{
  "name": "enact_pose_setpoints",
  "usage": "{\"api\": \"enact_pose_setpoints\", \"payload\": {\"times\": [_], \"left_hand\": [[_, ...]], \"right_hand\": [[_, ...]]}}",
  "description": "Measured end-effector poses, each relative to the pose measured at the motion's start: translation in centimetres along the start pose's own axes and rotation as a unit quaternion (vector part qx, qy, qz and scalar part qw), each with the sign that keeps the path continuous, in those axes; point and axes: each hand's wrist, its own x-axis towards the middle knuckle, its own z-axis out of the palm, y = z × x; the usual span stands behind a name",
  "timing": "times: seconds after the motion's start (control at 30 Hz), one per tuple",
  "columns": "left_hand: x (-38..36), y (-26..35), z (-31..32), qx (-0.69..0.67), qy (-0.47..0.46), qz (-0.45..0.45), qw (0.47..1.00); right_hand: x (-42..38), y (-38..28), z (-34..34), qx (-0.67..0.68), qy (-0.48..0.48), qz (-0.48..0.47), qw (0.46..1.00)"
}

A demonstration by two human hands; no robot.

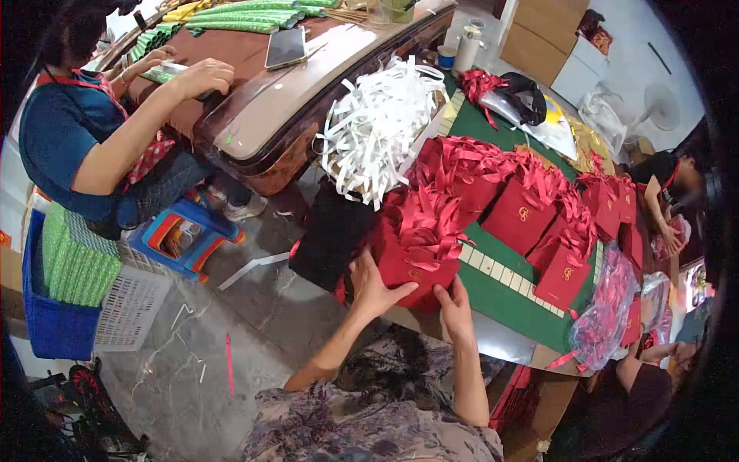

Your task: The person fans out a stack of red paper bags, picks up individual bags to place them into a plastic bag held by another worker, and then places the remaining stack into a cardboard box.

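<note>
A stack of red gift bags [422, 279] with a gold monogram and a heap of red ribbons [427, 227] on top is right in front of me. My left hand [375, 286] is closed on its left side, thumb across the front face. At the lower right edge, my right hand [456, 312] grips the same bags between thumb and fingers. Just beyond, more red bags [522, 215] lie in overlapping piles, their ribbons bunched on top. A big tangle of white ribbon strips [385, 123] is piled behind my left hand.
The bags lie on a green mat [493, 300] with a pale scale strip. Clear plastic packs [604, 316] sit at its right end. To the left, a co-worker [77, 138] sits at a brown table [269, 108]; a colourful stool [188, 235] and blue crate [58, 308] stand on the floor.
</note>
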Motion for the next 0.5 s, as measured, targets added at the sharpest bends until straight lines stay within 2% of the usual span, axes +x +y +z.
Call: {"api": "enact_pose_setpoints", "payload": {"times": [0.2,0.4,0.5], "left_hand": [[-1.9,0.9,1.5,0.002,0.029,0.016,0.999],[-2.3,1.1,1.8,-0.003,0.069,0.051,0.996],[-2.5,2.3,1.4,-0.036,0.071,0.032,0.996]], "right_hand": [[0.3,0.2,-2.1,-0.021,0.021,0.029,0.999],[-0.3,-0.5,-1.4,0.000,0.056,0.048,0.997],[-0.1,-0.9,-2.0,-0.016,0.019,0.038,0.999]]}}
